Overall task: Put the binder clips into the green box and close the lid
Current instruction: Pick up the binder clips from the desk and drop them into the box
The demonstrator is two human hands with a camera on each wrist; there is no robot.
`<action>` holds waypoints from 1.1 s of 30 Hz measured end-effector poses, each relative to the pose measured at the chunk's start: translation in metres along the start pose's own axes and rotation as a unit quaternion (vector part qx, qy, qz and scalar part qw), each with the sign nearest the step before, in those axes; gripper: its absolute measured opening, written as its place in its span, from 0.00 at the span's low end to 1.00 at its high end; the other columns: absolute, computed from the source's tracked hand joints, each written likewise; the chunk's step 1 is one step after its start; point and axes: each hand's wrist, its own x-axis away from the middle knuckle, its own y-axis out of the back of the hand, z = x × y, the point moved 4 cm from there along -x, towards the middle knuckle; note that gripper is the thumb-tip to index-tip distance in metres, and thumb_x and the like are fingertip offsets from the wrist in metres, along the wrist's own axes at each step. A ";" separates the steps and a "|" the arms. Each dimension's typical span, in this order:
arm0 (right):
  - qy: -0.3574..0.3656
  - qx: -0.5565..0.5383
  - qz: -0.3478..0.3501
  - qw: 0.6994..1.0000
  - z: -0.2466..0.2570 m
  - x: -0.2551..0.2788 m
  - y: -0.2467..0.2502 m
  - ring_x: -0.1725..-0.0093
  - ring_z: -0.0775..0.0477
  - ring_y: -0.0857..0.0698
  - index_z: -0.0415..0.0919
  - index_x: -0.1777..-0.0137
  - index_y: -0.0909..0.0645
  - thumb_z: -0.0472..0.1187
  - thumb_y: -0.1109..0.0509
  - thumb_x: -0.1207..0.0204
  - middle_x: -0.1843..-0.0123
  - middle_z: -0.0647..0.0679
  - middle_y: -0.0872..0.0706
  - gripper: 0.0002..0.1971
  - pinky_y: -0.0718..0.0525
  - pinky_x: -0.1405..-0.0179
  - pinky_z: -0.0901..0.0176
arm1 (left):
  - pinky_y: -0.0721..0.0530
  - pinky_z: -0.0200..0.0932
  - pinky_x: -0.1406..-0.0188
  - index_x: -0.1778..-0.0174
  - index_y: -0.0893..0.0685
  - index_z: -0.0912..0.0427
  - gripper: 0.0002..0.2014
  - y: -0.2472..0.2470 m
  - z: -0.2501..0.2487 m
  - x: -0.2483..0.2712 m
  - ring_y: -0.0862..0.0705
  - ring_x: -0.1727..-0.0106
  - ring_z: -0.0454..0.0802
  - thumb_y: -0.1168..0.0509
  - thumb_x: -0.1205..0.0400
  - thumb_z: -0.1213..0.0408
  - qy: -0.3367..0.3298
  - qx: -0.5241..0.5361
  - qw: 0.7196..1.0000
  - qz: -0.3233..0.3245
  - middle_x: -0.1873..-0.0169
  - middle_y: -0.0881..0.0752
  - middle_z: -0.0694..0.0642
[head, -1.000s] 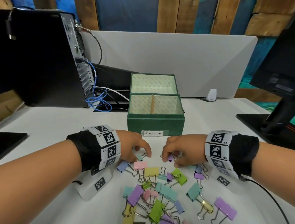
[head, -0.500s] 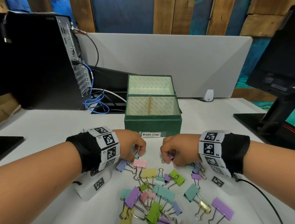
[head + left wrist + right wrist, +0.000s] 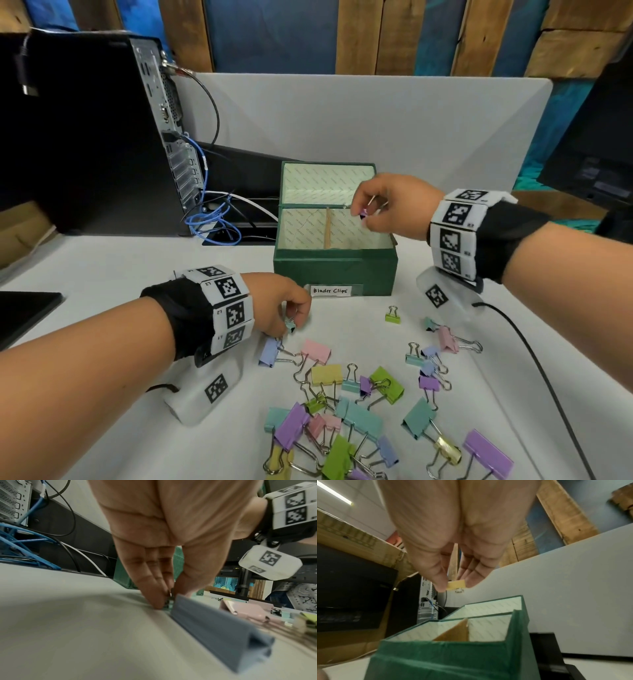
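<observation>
Right hand (image 3: 394,205) risen over green box (image 3: 335,270) (labelled "Binder Clips"), pinching seemingly purple clip (image 3: 363,214)

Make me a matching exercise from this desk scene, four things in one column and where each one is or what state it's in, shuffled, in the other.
Things
1. right hand
2. left hand
3. green box
4. large purple binder clip

Places or states
A. lid open, "Binder Clips" label on its front
B. low at the table, pinching a small teal clip
C. lying on the table nearest the camera, on the right
D. above the box's right compartment, pinching a small purple clip

Pairs: 1-D, 2-B, 3-A, 4-C
</observation>
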 end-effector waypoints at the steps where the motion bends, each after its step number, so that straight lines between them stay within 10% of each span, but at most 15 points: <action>1: -0.006 0.003 -0.011 1.000 -0.003 -0.004 0.000 0.48 0.51 0.17 0.52 0.54 0.17 0.37 0.28 0.28 0.52 0.54 0.20 0.08 0.19 0.51 0.59 | 0.22 0.32 0.59 0.52 0.17 0.50 0.11 0.000 0.000 -0.001 0.22 0.56 0.44 0.30 0.26 0.70 -0.001 0.001 1.000 -0.001 0.54 0.22 0.46; 7: -0.012 0.034 0.040 0.999 -0.019 0.009 -0.018 0.45 0.55 0.21 0.51 0.44 0.17 0.41 0.28 0.26 0.41 0.53 0.23 0.11 0.20 0.42 0.60 | 0.21 0.36 0.55 0.51 0.17 0.51 0.13 -0.001 0.003 -0.002 0.23 0.56 0.45 0.30 0.28 0.70 0.000 0.016 1.000 0.001 0.60 0.26 0.42; 13: -0.013 0.047 0.039 0.998 -0.037 0.043 -0.015 0.58 0.56 0.22 0.49 0.56 0.17 0.41 0.30 0.26 0.56 0.55 0.21 0.02 0.26 0.58 0.67 | 0.18 0.41 0.49 0.58 0.20 0.46 0.13 0.000 0.003 -0.002 0.19 0.55 0.46 0.30 0.29 0.70 -0.002 0.025 0.999 -0.027 0.58 0.26 0.42; 17: -0.087 0.085 0.209 0.970 -0.057 0.067 -0.029 0.66 0.58 0.24 0.56 0.59 0.20 0.45 0.29 0.29 0.64 0.57 0.20 0.04 0.24 0.62 0.66 | 0.18 0.41 0.44 0.54 0.18 0.44 0.12 -0.003 0.000 -0.003 0.17 0.51 0.45 0.28 0.28 0.65 0.012 0.015 1.000 -0.015 0.52 0.25 0.42; 21: -0.155 0.092 0.367 0.913 -0.067 0.091 -0.042 0.58 0.53 0.18 0.68 0.51 0.22 0.54 0.21 0.39 0.51 0.58 0.19 0.18 0.15 0.46 0.52 | 0.19 0.40 0.46 0.46 0.16 0.44 0.15 -0.007 -0.004 -0.008 0.21 0.54 0.42 0.27 0.28 0.63 0.020 -0.017 0.999 0.020 0.54 0.24 0.42; 26: -0.138 0.135 0.390 0.900 -0.060 0.099 -0.050 0.53 0.50 0.18 0.63 0.36 0.29 0.47 0.21 0.35 0.40 0.50 0.27 0.29 0.12 0.46 0.52 | 0.23 0.33 0.62 0.68 0.24 0.43 0.14 -0.006 -0.005 -0.013 0.22 0.58 0.45 0.29 0.28 0.68 0.012 -0.036 0.999 0.027 0.62 0.22 0.43; 33: -0.077 0.143 0.344 0.925 -0.048 0.092 -0.059 0.40 0.50 0.23 0.62 0.34 0.31 0.48 0.24 0.32 0.41 0.55 0.29 0.28 0.21 0.38 0.54 | 0.18 0.38 0.51 0.32 0.29 0.31 0.31 -0.007 -0.013 -0.010 0.22 0.58 0.44 0.31 0.25 0.68 0.012 -0.037 0.999 0.037 0.52 0.20 0.46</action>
